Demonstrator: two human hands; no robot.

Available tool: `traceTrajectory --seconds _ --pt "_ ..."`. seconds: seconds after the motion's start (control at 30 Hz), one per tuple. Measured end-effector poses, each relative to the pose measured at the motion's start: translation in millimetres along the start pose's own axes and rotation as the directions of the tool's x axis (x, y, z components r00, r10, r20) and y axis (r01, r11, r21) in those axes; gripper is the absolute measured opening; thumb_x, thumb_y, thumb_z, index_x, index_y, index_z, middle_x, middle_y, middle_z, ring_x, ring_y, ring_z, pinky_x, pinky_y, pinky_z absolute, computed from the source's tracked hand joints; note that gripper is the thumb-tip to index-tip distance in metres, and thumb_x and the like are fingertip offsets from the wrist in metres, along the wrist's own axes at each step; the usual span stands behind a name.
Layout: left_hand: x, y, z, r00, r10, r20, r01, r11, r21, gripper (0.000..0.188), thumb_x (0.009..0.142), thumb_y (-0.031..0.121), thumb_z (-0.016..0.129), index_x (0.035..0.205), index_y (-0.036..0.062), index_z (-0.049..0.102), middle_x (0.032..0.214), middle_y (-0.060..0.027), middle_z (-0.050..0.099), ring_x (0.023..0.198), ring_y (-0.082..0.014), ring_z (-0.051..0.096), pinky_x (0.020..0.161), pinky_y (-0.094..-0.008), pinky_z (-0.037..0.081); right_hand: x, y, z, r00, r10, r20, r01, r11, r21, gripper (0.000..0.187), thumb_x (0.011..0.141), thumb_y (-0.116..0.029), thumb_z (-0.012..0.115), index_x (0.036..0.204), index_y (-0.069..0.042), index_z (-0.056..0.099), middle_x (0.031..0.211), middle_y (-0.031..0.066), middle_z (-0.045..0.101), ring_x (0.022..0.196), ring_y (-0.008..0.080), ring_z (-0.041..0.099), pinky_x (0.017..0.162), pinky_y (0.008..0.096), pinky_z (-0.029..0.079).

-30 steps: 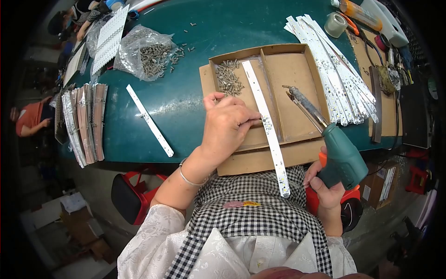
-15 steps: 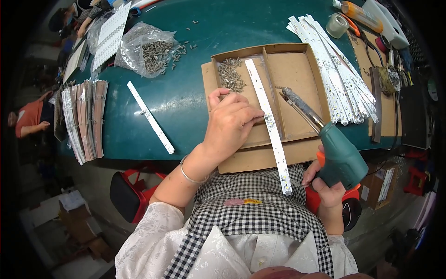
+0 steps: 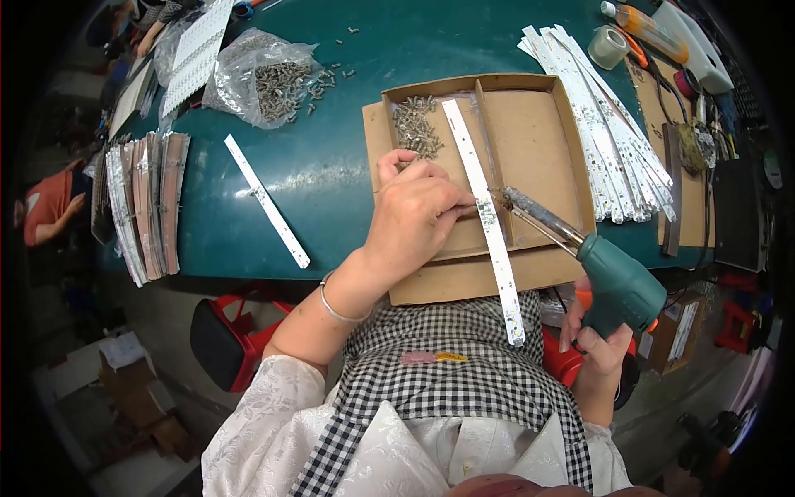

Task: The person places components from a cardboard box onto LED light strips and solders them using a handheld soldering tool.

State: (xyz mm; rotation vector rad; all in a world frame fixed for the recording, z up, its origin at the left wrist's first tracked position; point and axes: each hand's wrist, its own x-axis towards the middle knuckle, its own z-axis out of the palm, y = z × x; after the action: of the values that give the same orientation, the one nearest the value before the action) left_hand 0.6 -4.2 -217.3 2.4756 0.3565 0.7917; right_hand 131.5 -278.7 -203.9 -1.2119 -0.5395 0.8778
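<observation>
A long white LED strip board (image 3: 474, 170) lies slanting across a shallow cardboard box (image 3: 530, 157), its near end over my checked apron. My left hand (image 3: 418, 207) is at the strip's left edge, thumb and forefinger pinched together near its middle. Whatever sits between those fingertips is too small to make out; the other fingers curl inward. My right hand (image 3: 600, 348) grips a green soldering gun (image 3: 621, 282) by its handle. The gun's tip is just right of the strip, level with my left fingertips; I cannot tell whether it touches.
Small metal parts (image 3: 416, 128) lie in the box's left compartment, more in a plastic bag (image 3: 261, 83). Another strip (image 3: 267, 201) rests alone on the green table (image 3: 348, 166). Strips are stacked left (image 3: 149, 207) and piled right (image 3: 609, 132), near a tape roll (image 3: 608, 47). Other people are at left.
The soldering gun's tip has come nearer to me and closer to the strip, level with my left fingertips. My left hand keeps its pinch at the strip; the whole view has shifted slightly.
</observation>
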Motion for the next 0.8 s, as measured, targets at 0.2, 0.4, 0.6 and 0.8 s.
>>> traceTrajectory --seconds 0.2,0.4,0.6,0.8 --pt "-2 1 0 0.999 -0.034 -0.017 0.034 0.999 -0.022 0.016 0.065 0.001 0.079 0.074 0.0117 0.073 0.068 0.0022 0.064 0.074 -0.0138 0.06 0.093 -0.039 0.035 3 -5 -2 0.994 0.011 0.112 -0.012 1.0 0.014 0.058 0.082 -0.013 0.073 0.128 0.01 0.046 0.092 0.0159 0.059 0.057 0.0157 0.056 0.049 0.0263 0.048" --pt "-2 1 0 0.999 -0.041 -0.018 0.041 0.999 -0.026 0.015 0.065 0.001 0.079 0.075 0.0115 0.074 0.068 0.0018 0.065 0.074 -0.0139 0.06 0.093 -0.0389 0.035 4 -8 3 0.996 0.027 0.086 -0.028 1.0 0.012 0.049 0.083 -0.012 0.072 0.121 0.008 0.049 0.082 0.0135 0.059 0.057 0.016 0.057 0.05 0.0266 0.049" --pt "-2 1 1 0.999 -0.042 -0.008 0.042 0.999 -0.022 0.014 0.065 0.001 0.079 0.074 0.011 0.073 0.067 0.0017 0.065 0.073 -0.0139 0.06 0.093 -0.0391 0.035 4 -9 1 0.995 0.047 0.083 -0.049 0.999 0.015 0.05 0.083 -0.009 0.072 0.124 0.006 0.046 0.081 0.014 0.059 0.059 0.017 0.058 0.051 0.0278 0.05" --pt "-2 0 1 0.999 -0.053 -0.001 0.053 0.998 -0.028 0.014 0.065 0.001 0.078 0.074 0.011 0.073 0.067 0.0018 0.064 0.072 -0.0138 0.06 0.093 -0.0391 0.035 8 -16 3 0.994 0.055 0.093 -0.054 0.998 -0.007 0.053 0.083 -0.007 0.071 0.127 0.007 0.045 0.087 0.0148 0.06 0.061 0.017 0.059 0.052 0.0278 0.051"
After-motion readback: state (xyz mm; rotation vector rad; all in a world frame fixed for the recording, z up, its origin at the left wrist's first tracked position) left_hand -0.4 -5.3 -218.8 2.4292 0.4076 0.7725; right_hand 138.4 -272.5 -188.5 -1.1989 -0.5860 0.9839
